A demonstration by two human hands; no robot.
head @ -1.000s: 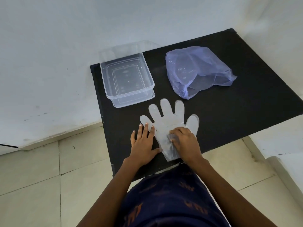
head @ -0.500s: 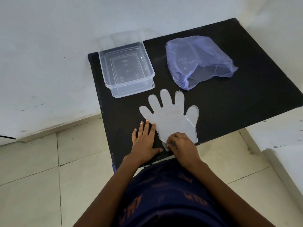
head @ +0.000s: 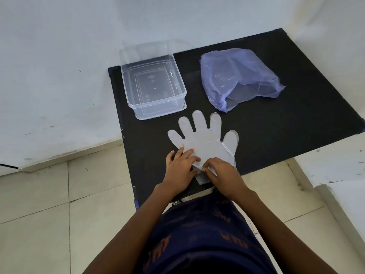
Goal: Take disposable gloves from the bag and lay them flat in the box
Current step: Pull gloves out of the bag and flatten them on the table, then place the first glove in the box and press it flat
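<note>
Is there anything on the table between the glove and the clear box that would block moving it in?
Nothing visible. The glove lies flat just in front of the open clear box, with only bare black table between them. The purple bag sits off to the right, out of that path.

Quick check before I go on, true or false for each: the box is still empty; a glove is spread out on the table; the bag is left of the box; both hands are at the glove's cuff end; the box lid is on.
1. The clear box is empty. True.
2. A glove lies spread out on the black table. True: its fingers point away from the person.
3. The bag is left of the box. False: the purple bag lies to the right of it.
4. Both hands are at the glove's cuff end. True: the left hand presses flat on it, and the right hand pinches the edge.
5. The box lid is on. False: the box is open at the top.
</note>
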